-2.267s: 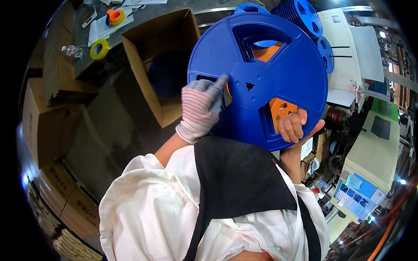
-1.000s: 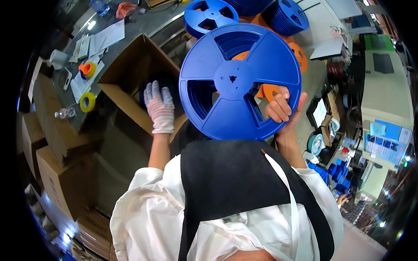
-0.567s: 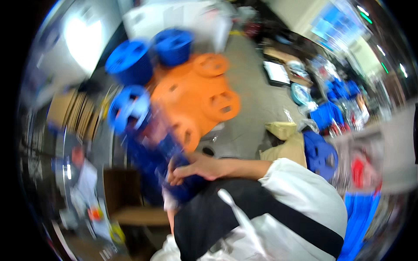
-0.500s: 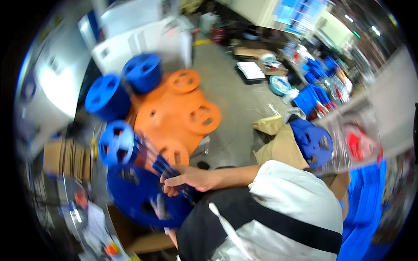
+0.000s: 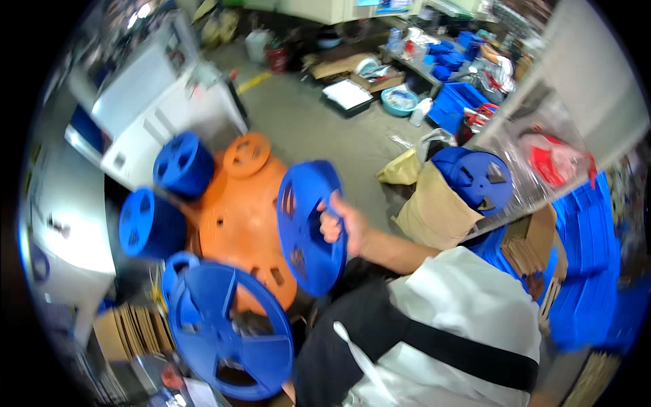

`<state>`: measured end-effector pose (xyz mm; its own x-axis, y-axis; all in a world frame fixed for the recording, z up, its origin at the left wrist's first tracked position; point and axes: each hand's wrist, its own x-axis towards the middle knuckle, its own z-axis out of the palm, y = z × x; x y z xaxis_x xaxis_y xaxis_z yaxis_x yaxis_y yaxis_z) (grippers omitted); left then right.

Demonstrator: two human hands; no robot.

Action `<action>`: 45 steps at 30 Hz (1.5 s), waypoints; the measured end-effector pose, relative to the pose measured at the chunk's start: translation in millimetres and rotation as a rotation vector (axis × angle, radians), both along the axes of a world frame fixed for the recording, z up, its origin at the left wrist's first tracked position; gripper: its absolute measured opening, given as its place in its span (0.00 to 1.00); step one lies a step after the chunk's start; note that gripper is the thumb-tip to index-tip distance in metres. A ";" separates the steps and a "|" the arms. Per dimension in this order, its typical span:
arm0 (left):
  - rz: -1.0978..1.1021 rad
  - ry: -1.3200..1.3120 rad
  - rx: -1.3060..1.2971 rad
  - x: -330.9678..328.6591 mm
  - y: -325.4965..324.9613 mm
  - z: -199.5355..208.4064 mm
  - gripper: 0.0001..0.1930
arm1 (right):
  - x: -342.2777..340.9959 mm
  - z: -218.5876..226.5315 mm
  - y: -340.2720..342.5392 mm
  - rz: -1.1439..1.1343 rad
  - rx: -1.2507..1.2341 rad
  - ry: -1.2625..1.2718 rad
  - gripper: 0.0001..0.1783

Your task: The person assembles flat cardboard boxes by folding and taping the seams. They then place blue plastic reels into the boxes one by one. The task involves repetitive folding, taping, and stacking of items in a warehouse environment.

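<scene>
My right hand (image 5: pixel 342 222) is closed on the rim of a blue plastic reel disc (image 5: pixel 332 261) with cut-out openings, held tilted on edge. To its lower left a larger blue spoked reel disc (image 5: pixel 224 342) faces up at a slant, apart from the first. My left hand (image 5: pixel 289 391) shows only as a sliver of skin at this disc's lower right rim; it appears to support the disc, and its fingers are hidden. Beyond both discs lies a large orange round sheet (image 5: pixel 247 203) with smaller orange discs (image 5: pixel 247 154) on it.
Two stacks of blue discs (image 5: pixel 152 224) stand left of the orange sheet. At right, a tan sack (image 5: pixel 437 207) holds more blue discs. Cardboard pieces (image 5: pixel 135 329) stand at lower left, blue bins (image 5: pixel 583 258) at far right. A light blue basin (image 5: pixel 400 100) sits farther back.
My right hand has risen and moved right, and its reel disc now shows its face. The larger disc has shifted down and tilted toward me. The view has turned.
</scene>
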<state>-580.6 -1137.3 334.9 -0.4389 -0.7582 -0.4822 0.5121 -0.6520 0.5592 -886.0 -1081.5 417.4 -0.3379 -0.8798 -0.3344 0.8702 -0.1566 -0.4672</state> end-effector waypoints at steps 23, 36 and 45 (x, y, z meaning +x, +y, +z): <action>0.572 0.864 -0.044 30.9 41.7 43.6 0.38 | -24.5 15.2 -18.1 0.445 -0.308 -0.041 0.29; 0.755 0.662 -0.132 54.2 105.9 21.4 0.44 | -10.4 35.3 -28.7 0.621 -0.281 -0.097 0.24; 0.887 0.639 -0.384 92.2 135.2 -1.9 0.36 | -2.3 42.1 -40.0 0.716 -0.414 -0.169 0.21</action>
<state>-488.4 -1002.1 333.0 0.2402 -0.9701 -0.0355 0.9651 0.2347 0.1163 -888.3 -1121.5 459.5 0.3737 -0.9252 0.0662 0.8777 0.3296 -0.3480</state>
